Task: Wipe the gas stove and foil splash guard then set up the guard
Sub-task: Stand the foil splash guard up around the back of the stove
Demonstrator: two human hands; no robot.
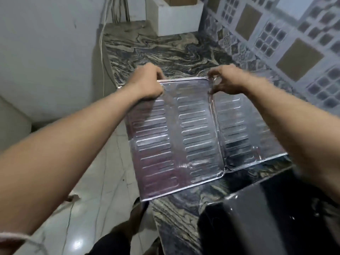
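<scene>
Now the left hand (147,80) pinches the far edge of the foil splash guard (176,137), fingers closed on it. The right hand (227,80) pinches the same far edge a bit further along, right by a fold line, and it is closed on the foil too.

The guard lies mostly flat and open on the counter (171,50). Its left part sticks out past the counter edge, over the floor (95,172). Its right part bends at the fold and goes under the right arm. The gas stove (257,218) is the dark shiny thing at the bottom right, near the guard's closest corner but not touching it.

I think the guard is not set up yet, because it lies down and does not stand by the stove. No cloth shows, so I cannot tell if the wiping is done. Standing the guard up is what is left.

From left to right, there is a plain white wall (46,43) with a thin cord (102,52) running down it, then the swirly dark stone counter. A white box (180,17) sits at its far end, and a patterned tile wall (276,37) is on the right.
</scene>
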